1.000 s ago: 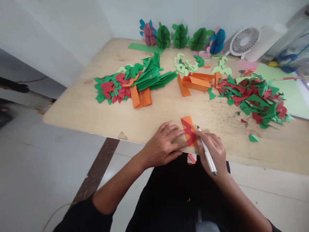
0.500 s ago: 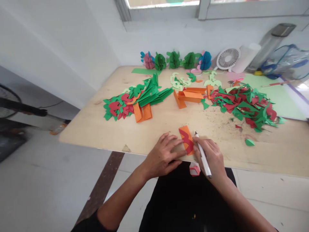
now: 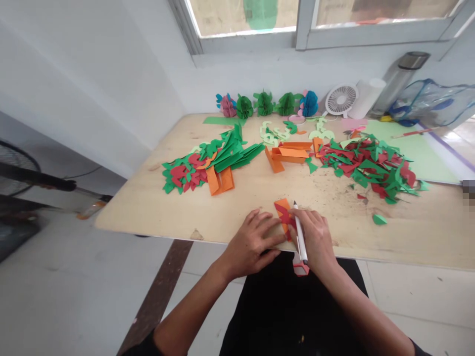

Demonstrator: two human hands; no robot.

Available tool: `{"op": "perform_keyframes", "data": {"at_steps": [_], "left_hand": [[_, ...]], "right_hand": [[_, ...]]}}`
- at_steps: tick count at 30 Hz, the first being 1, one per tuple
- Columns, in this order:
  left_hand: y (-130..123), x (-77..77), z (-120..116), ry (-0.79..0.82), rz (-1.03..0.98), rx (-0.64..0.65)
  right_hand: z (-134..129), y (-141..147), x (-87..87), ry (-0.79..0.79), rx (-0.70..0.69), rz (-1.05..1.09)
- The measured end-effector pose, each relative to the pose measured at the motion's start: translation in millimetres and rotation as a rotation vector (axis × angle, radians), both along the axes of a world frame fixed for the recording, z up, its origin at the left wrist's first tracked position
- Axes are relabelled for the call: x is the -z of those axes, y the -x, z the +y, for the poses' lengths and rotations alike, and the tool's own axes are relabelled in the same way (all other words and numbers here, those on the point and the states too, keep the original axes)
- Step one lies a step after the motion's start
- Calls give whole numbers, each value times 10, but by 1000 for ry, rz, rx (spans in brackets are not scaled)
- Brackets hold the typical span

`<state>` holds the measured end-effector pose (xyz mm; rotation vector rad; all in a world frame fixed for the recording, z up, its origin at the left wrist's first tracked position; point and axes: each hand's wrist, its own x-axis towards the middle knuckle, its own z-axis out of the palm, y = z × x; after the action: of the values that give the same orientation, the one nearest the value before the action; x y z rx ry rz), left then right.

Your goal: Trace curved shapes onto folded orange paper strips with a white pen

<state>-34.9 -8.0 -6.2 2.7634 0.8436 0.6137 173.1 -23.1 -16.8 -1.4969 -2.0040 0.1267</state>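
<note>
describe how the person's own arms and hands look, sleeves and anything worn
The left hand and right hand are ungloved, with no ring, watch or bracelet visible. The forearms are uncovered. A plain black left sleeve ends near the elbow; only a sliver of the dark right sleeve shows.

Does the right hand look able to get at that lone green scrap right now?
Probably yes: nothing seems to stand between the right hand and the green scrap off to its right, though that hand holds the white pen.
</note>
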Motion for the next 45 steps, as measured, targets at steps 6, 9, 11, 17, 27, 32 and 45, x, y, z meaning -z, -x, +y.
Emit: {"op": "perform_keyframes", "data": {"at_steps": [6, 9, 11, 17, 27, 32, 45], "left_hand": [[-2, 6, -6, -14, -12, 1], [-7, 1, -4, -18, -12, 2], [-9, -4, -4, -17, -8, 4], [8, -12, -32, 44, -157, -80], [-285, -119, -85, 90, -273, -262], [-450, -107, -144, 19, -160, -287], [-581, -50, -163, -88, -84, -362]], "right_hand": [[10, 35, -25, 32, 23, 123], [10, 81, -56, 69, 51, 209], [12, 102, -79, 99, 69, 266], [21, -54, -166, 207, 135, 582], [-26, -418, -167, 90, 262, 647], [-46, -420, -96, 87, 265, 686], [-56, -426, -7, 61, 242, 712]]}}
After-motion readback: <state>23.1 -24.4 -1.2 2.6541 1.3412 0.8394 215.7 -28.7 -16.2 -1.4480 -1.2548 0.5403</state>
